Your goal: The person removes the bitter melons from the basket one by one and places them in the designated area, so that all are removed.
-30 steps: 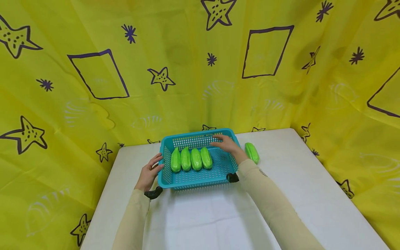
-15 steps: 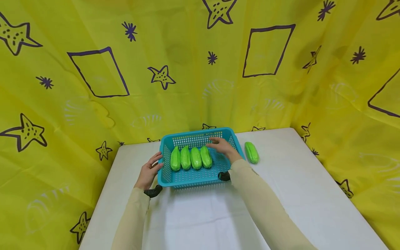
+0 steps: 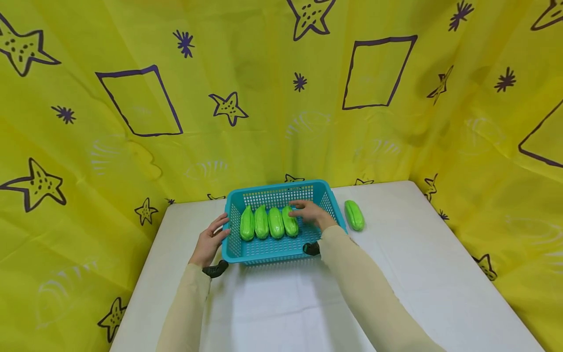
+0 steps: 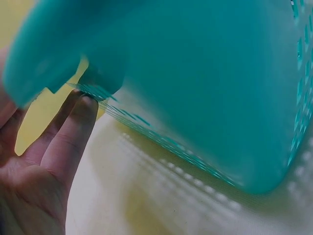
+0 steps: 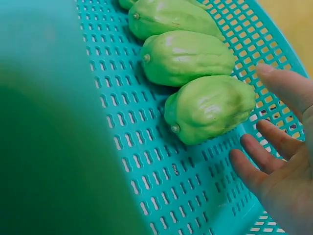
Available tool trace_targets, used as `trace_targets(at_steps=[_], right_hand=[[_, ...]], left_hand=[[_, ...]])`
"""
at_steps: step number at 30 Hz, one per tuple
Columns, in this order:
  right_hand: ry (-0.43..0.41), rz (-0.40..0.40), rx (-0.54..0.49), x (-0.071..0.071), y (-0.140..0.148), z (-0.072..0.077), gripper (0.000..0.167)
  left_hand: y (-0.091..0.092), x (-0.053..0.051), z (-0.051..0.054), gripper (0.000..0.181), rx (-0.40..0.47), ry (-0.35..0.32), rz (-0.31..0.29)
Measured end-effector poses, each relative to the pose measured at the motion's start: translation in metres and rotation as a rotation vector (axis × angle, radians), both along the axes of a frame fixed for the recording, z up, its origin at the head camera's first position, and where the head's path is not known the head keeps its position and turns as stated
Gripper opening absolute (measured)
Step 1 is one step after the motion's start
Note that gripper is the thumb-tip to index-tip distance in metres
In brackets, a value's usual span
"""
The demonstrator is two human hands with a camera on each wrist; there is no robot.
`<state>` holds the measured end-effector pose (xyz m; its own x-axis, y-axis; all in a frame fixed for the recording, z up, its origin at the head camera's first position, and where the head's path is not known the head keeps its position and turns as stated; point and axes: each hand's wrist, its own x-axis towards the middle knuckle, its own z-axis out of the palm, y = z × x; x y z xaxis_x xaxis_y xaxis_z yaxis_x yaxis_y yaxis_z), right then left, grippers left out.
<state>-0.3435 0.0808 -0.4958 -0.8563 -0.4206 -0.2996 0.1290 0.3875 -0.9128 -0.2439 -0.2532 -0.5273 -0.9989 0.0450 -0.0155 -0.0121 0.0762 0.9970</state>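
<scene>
A turquoise perforated basket [image 3: 272,257] stands on the white table, with several glossy green papaya-shaped fruits [image 3: 261,224] lined up in its left half. My left hand [image 3: 208,246] touches the basket's left side; in the left wrist view, extended fingers [image 4: 73,132] meet the wall beneath the rim. Over the basket, my right hand [image 3: 310,213] is beside the rightmost fruit in the row [image 5: 212,110]. Its fingers are spread, with a gap to that fruit in the right wrist view. Another green fruit [image 3: 354,215] lies outside, right of the basket.
Yellow patterned cloth [image 3: 264,151] hangs behind and at both sides of the white table [image 3: 281,303]. Black wrist-camera pieces show at the left wrist [image 3: 215,269] and the right wrist [image 3: 311,248], the latter over the basket's front rim.
My right hand has moved left and slightly nearer me over the basket, toward the rightmost fruit in the row. The left hand and the fruits look unmoved.
</scene>
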Motion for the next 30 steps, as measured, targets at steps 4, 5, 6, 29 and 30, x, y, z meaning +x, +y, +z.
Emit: trace_targets(at_steps=[4, 5, 6, 29, 30], right_hand=[[-0.01, 0.028, 0.031, -0.001, -0.001, -0.002, 0.055], [-0.011, 0.036, 0.04, -0.001, -0.001, -0.003, 0.055], [-0.012, 0.044, 0.049, -0.001, -0.002, -0.003, 0.054], [-0.118, 0.038, 0.039, 0.0, -0.007, -0.007, 0.057], [-0.121, 0.037, 0.041, -0.001, -0.006, -0.007, 0.057]], left_hand=[[-0.001, -0.001, 0.0, 0.051, -0.003, -0.005, -0.001], [-0.001, -0.002, 0.0, 0.05, -0.003, -0.007, -0.001], [-0.001, -0.002, 0.0, 0.05, -0.004, -0.01, 0.001], [0.003, 0.004, 0.012, 0.048, 0.005, -0.041, 0.005], [0.002, 0.002, 0.009, 0.049, 0.0, -0.037, 0.006]])
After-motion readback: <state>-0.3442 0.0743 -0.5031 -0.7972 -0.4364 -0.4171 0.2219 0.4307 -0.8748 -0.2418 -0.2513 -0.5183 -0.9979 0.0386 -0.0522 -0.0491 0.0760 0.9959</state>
